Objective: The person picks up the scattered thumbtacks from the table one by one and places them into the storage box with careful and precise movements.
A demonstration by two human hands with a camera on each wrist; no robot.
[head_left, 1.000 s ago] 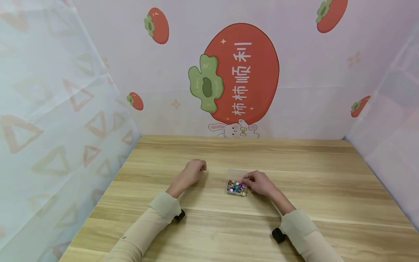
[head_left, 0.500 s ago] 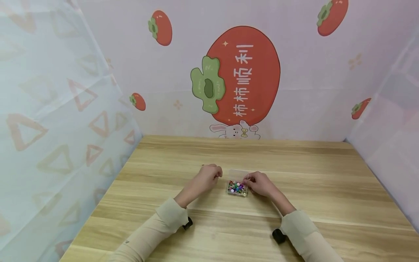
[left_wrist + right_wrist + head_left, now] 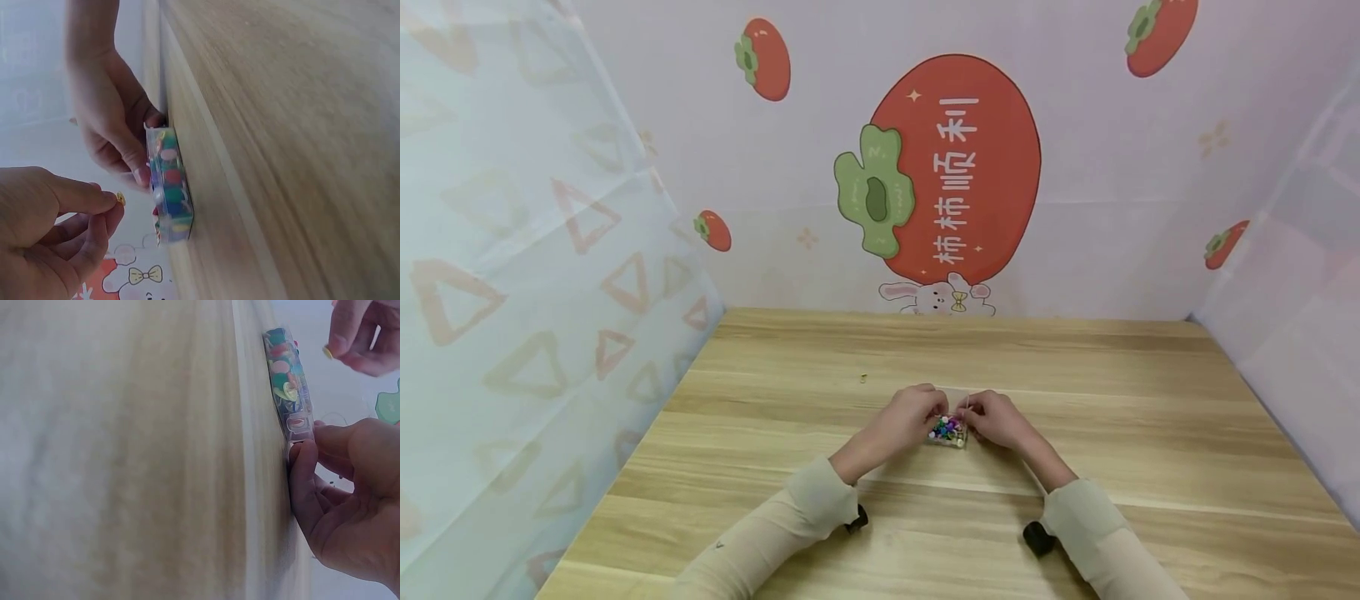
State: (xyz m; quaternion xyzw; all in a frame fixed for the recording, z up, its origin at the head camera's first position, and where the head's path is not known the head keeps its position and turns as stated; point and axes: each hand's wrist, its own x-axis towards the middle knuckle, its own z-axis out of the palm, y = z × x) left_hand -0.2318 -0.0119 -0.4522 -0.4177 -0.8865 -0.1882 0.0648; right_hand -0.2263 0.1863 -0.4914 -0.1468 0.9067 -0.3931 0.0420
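Note:
A small clear plastic box [image 3: 951,442] of many-coloured thumbtacks [image 3: 946,428] sits on the wooden table, its lid raised at the far side. My right hand [image 3: 995,418] holds the box at its right end; in the right wrist view thumb and fingers grip that end [image 3: 299,431]. Over the box's left part, my left hand [image 3: 910,414] pinches a small gold thumbtack [image 3: 120,198] between thumb and finger. The tack [image 3: 328,352] is above the box, apart from the others. From the head view, the left hand hides the box's left side and the tack it holds.
A small gold piece [image 3: 863,378] lies on the table [image 3: 1112,400] behind and left of the box. A printed cloth wall [image 3: 1097,250] stands along the table's back edge, with more cloth at both sides. Each sleeve cuff has a black wrist device [image 3: 1038,539] beneath it.
My left hand has moved right across the table to the box, uncovering the small gold piece behind it. My right hand has stayed at the box's right end.

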